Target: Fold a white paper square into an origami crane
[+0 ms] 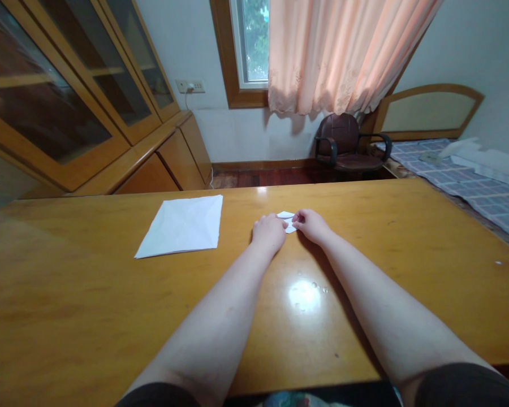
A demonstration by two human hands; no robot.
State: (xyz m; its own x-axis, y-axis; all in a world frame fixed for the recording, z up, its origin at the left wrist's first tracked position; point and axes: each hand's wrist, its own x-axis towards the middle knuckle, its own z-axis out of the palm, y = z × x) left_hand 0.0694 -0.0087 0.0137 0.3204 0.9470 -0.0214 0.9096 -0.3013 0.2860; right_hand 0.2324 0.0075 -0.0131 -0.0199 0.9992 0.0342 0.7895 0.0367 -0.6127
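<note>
Both my arms reach out over a glossy wooden table [407, 271]. My left hand [268, 233] and my right hand [310, 224] meet near the table's middle, fingers curled and pinched on a small folded white paper [287, 221]. Only a bit of that paper shows between the fingertips; the rest is hidden under my hands. A larger creased white sheet of paper [182, 226] lies flat on the table to the left of my left hand, untouched.
A wooden cabinet with glass doors [68, 102] runs along the left wall. Beyond the table stand a dark office chair [345, 144], a window with a peach curtain [339, 51], and a bed with a checked cover [483, 186] at right.
</note>
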